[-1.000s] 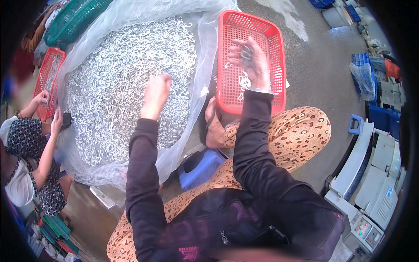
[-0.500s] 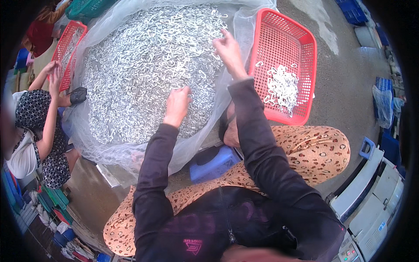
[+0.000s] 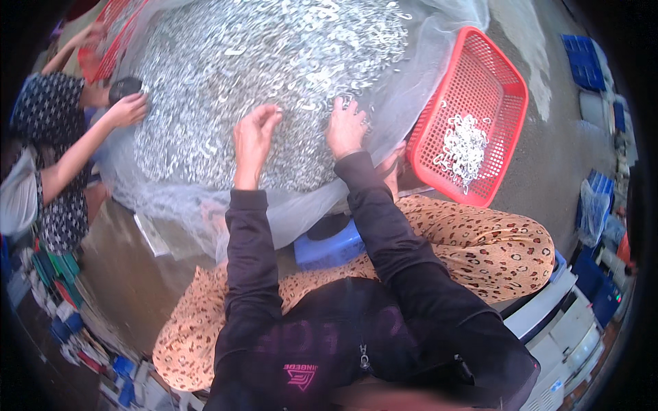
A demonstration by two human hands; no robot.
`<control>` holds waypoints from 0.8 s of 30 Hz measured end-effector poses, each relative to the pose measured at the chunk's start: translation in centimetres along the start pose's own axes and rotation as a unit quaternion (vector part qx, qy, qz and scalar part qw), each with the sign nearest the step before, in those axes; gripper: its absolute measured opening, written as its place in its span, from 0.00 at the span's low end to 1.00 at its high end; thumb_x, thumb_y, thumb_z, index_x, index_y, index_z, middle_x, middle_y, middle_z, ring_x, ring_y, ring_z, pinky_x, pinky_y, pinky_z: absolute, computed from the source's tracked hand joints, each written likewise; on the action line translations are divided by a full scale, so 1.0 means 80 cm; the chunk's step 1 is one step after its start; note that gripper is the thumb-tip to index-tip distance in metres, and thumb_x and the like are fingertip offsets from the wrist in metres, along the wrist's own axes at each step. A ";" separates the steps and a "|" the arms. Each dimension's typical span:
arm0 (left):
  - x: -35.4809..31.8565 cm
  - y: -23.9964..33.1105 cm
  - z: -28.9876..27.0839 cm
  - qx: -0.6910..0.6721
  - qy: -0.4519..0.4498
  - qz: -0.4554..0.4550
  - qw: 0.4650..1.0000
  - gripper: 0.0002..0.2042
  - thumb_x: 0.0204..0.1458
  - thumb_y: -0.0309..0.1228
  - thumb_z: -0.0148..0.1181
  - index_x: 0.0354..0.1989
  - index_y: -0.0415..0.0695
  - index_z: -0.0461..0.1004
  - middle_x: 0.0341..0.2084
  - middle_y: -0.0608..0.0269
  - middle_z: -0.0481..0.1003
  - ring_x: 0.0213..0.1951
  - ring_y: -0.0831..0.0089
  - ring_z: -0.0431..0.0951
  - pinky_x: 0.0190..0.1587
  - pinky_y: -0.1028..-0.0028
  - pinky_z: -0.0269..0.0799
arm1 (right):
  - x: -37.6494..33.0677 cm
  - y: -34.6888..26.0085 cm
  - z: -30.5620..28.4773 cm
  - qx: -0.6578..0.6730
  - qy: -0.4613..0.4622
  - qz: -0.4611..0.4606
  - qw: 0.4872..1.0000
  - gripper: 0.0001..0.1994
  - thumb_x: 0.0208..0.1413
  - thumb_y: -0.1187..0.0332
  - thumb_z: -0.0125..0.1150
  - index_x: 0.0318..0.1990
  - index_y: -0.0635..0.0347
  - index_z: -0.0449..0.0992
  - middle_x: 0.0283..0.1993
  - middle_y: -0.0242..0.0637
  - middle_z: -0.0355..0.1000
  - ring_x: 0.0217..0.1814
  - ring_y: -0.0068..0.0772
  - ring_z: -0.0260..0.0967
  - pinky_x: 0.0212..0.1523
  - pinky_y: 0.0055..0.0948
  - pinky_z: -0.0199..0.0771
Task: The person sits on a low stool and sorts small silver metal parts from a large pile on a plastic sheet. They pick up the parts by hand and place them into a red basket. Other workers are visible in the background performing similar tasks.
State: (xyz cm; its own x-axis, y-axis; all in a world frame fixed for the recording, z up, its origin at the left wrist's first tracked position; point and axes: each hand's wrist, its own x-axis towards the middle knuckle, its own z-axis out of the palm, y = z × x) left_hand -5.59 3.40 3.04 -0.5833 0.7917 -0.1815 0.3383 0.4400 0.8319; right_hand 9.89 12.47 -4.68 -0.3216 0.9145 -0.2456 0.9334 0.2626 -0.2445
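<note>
A wide heap of small silvery-white curved hooks (image 3: pixel 199 82) lies on a sheet of translucent white netting (image 3: pixel 439 61) in front of me. My left hand (image 3: pixel 253 135) is over the near middle of the heap, thumb and forefinger pinched, with a small white hook showing at the fingertips. To its right, my right hand (image 3: pixel 346 128) reaches down to the heap with its fingers apart; nothing shows between them. Beyond the netting on the right, a red perforated basket (image 3: pixel 510 85) holds a small pile of white hooks (image 3: pixel 466 147).
At left, another person's hand (image 3: pixel 130 109) rests at the heap's edge, beside a second red basket (image 3: pixel 106 48). A blue plastic stool (image 3: pixel 329 250) stands close before me. Grey-white machine housings (image 3: pixel 558 322) are at the lower right, blue crates (image 3: pixel 582 61) farther off.
My right hand has come back from the heap's far right to its near side, and my left fingers now pinch. The view has shifted. The other person's hand has come to the heap's edge.
</note>
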 end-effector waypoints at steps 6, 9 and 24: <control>-0.016 -0.011 -0.022 -0.215 -0.043 -0.110 0.969 0.11 0.46 0.30 0.63 0.38 0.39 0.76 0.25 0.64 0.77 0.26 0.81 0.74 0.30 0.78 0.70 | -0.004 -0.004 -0.039 0.255 -0.169 -0.042 0.951 0.21 0.44 0.75 0.57 0.49 0.63 0.66 0.42 0.55 0.68 0.40 0.59 0.69 0.37 0.44 0.74; -0.022 -0.011 -0.025 -0.203 -0.070 -0.039 0.976 0.09 0.44 0.29 0.65 0.33 0.39 0.78 0.23 0.64 0.76 0.26 0.82 0.72 0.29 0.79 0.66 | -0.002 -0.002 -0.072 0.536 -0.268 -0.035 0.800 0.22 0.51 0.72 0.58 0.53 0.70 0.64 0.38 0.46 0.71 0.34 0.41 0.73 0.24 0.33 0.80; -0.042 0.006 -0.035 -0.009 -0.088 -0.054 0.995 0.09 0.43 0.32 0.64 0.34 0.45 0.79 0.23 0.58 0.78 0.29 0.70 0.78 0.34 0.70 0.70 | -0.004 0.014 -0.102 0.598 -0.348 0.029 0.721 0.17 0.58 0.74 0.44 0.54 0.70 0.64 0.48 0.47 0.69 0.47 0.39 0.71 0.45 0.38 0.78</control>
State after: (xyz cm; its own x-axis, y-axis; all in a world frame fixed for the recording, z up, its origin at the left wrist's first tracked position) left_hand -5.53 -0.25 5.55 -0.4764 0.8032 -0.3576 0.2676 0.5199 0.8112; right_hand 12.33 15.01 2.73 -0.6782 0.4270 -0.5981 0.2781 -0.6042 -0.7467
